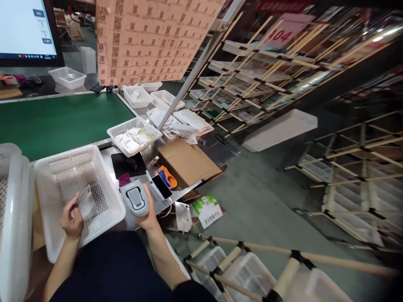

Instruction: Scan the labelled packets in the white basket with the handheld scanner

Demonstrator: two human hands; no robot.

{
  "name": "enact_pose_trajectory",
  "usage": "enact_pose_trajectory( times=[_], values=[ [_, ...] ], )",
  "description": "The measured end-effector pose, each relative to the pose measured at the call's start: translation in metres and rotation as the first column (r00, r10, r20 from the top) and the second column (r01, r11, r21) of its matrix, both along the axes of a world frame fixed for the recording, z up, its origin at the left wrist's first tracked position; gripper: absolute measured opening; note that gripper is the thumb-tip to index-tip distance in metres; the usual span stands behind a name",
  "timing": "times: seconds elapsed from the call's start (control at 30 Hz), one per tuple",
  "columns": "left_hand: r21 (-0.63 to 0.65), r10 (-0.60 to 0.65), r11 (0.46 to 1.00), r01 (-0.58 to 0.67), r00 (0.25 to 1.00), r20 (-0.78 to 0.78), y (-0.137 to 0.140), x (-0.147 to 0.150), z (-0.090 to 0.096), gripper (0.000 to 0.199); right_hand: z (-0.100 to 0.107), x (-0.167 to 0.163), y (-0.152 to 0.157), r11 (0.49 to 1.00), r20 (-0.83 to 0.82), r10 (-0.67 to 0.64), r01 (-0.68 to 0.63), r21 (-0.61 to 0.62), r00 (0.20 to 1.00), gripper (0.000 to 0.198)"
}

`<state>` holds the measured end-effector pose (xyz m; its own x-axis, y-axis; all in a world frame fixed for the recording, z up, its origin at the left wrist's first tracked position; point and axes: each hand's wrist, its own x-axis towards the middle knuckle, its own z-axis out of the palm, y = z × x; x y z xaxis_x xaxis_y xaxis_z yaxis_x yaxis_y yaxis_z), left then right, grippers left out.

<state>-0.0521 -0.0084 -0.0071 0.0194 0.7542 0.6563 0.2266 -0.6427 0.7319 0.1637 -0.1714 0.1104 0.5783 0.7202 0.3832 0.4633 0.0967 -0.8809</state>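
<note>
My left hand (73, 218) pinches a small clear plastic bag (86, 203) by its edge, over a white perforated basket (103, 184). What the bag contains is too faint to make out. In my right hand (147, 212) is a grey handheld barcode scanner (137, 198), its rounded back facing up and the fingers wrapped round its far side. The scanner is just right of the basket's rim. Close to it lie a maroon cloth (124, 179) and a phone (161, 186) with a white cable.
A shallow basket of paper labels (134, 138) stands ahead, beside a green mat (63, 121). Flat cardboard (189, 161) and an orange-blue tape cutter-like object (167, 176) are at the right. Stacked bins (12, 218) stand left; a metal pole (189, 84) rises near racks (252, 79).
</note>
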Motion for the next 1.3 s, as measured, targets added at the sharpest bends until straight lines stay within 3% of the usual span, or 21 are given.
enact_pose_trajectory(
  times=[0.07,0.23,0.4,0.57,0.9,1.13,1.3],
  values=[
    [-0.008,-0.010,1.000,0.010,1.000,0.002,0.001,0.000,-0.002,0.025,-0.001,-0.004,-0.001,0.999,-0.062,0.041,-0.040,0.019,0.997,0.029],
    [-0.046,-0.067,0.997,0.069,0.997,0.038,-0.001,0.001,0.000,0.025,-0.015,-0.024,0.002,0.974,-0.083,0.194,-0.202,-0.101,0.978,0.023],
    [-0.168,-0.101,0.980,0.104,0.995,0.023,-0.006,0.002,0.008,0.024,-0.037,-0.054,0.007,0.897,-0.104,0.316,-0.333,-0.290,0.943,0.020],
    [-0.198,-0.103,0.975,0.099,0.995,-0.008,-0.007,0.002,0.014,0.026,-0.047,-0.064,0.009,0.841,-0.128,0.336,-0.359,-0.405,0.933,0.024],
    [-0.261,-0.070,0.963,0.063,0.997,-0.017,-0.006,0.000,0.012,0.026,-0.043,-0.060,0.000,0.857,-0.142,0.337,-0.366,-0.363,0.931,0.023],
    [-0.443,-0.031,0.895,0.044,0.999,0.037,0.000,0.003,0.014,0.033,-0.040,-0.064,-0.002,0.868,-0.139,0.331,-0.359,-0.344,0.933,0.022],
    [-0.487,-0.014,0.872,0.043,0.998,0.064,0.003,0.002,0.015,0.033,-0.044,-0.061,-0.004,0.857,-0.148,0.335,-0.366,-0.363,0.931,0.023]
  ],
)
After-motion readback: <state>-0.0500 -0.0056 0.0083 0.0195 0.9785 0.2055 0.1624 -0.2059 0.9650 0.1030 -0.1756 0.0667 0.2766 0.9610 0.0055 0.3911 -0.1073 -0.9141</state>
